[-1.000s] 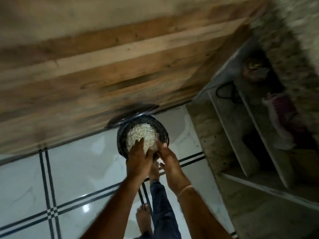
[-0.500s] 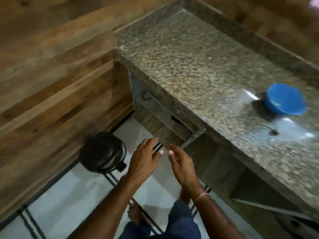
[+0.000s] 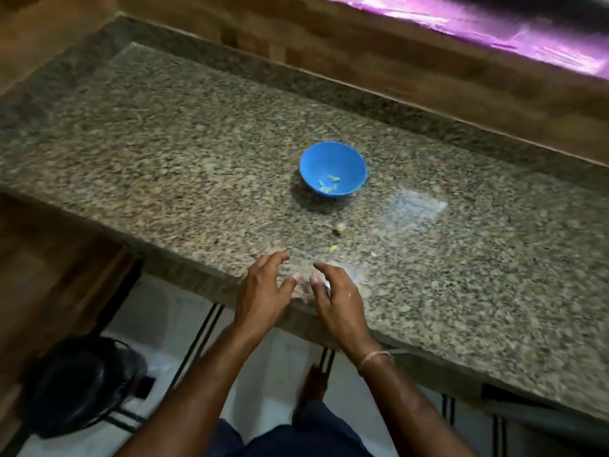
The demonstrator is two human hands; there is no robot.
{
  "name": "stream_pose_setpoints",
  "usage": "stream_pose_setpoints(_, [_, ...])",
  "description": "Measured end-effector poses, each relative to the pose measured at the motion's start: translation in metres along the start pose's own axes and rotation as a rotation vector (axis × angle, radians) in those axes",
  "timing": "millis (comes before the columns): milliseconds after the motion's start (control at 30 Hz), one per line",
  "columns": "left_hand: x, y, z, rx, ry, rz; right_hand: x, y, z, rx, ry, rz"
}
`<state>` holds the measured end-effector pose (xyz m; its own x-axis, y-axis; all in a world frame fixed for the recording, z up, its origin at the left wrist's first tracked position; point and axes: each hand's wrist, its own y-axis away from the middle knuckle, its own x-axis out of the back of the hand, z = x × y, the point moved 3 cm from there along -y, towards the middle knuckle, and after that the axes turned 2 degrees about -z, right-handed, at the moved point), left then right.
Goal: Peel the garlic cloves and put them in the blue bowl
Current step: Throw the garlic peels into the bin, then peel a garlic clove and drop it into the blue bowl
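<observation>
On the speckled granite, countertop [image 3: 164,143]: it fills the middle of the view from the left corner to the right edge, and everything of the task lies on it.
Wooden wall [image 3: 395,61]: brown planks run behind the countertop and continue down at the left side.
Floor [image 3: 158,311]: white tiles with dark double lines, visible below the front edge of the counter.
Black bin [image 3: 75,387]: it stands on the floor at the lower left, near the wooden wall; it is blurred.
Left hand [image 3: 262,291]: it hovers over the front edge of the counter, fingers spread and only gently curved, holding nothing.
Right hand [image 3: 339,298]: just beside the left one, thumbs almost meeting, fingers loose and apart, nothing in it; a thin thread band [image 3: 375,356] is on the wrist.
Blue bowl [image 3: 329,159]: upright on the counter, well beyond the hands and toward the back wall.
Peeled cloves [image 3: 329,184]: a few small pale pieces lie inside the blue bowl, on its near side.
Garlic piece [image 3: 339,228]: it lies on the granite between bowl and hands, apart from both.
Loose clove [image 3: 333,248]: a smaller pale piece, a little nearer to the right hand.
</observation>
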<state>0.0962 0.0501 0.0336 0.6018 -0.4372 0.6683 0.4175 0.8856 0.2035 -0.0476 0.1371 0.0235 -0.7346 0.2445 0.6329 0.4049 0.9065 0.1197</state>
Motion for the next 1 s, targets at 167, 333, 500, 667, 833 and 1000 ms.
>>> stream_pose_setpoints(167, [-0.039, -0.047, 0.038, -0.025, -0.043, 0.000, 0.049, -0.041, 0.041, -0.048, 0.137, 0.027])
stream_pose_setpoints(333, [-0.070, -0.089, 0.053, -0.080, -0.159, 0.000, 0.072, -0.083, 0.058, -0.112, 0.331, 0.025])
stream_pose_setpoints(500, [-0.081, -0.102, 0.046, -0.117, -0.193, -0.009, 0.066, -0.108, 0.065, -0.159, 0.537, -0.035])
stream_pose_setpoints(667, [-0.060, -0.102, 0.061, -0.171, -0.083, 0.019, 0.063, -0.107, 0.069, -0.156, 0.560, 0.025])
stream_pose_setpoints(833, [-0.024, -0.151, 0.103, -0.263, -0.016, 0.146, 0.057, -0.109, 0.063, -0.195, 0.546, 0.082])
stream_pose_setpoints(1000, [-0.016, -0.215, 0.112, -0.269, -0.206, 0.188, 0.055, -0.110, 0.064, -0.219, 0.514, 0.111])
